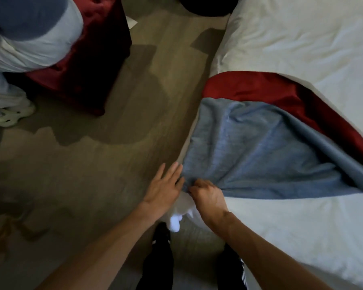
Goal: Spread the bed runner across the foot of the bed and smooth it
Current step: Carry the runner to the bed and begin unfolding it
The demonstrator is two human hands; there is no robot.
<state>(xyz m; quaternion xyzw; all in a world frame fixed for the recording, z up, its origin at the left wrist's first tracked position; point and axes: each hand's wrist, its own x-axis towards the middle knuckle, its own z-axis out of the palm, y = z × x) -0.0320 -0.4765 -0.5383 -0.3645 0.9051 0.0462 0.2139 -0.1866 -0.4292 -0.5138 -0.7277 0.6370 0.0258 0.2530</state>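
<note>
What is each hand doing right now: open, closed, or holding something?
Left hand: open, fingers straight at the bed runner's edge.
Right hand: closed, gripping the bed runner's corner.

The person's left hand (166, 185) and right hand (208, 195) are bare, and both forearms are uncovered as far as the view reaches. Below them, two legs are clad in black trousers (157, 264). Thin white stripes (243, 271) run along the outer side of the right leg. The footwear is too dark to make out.
</note>
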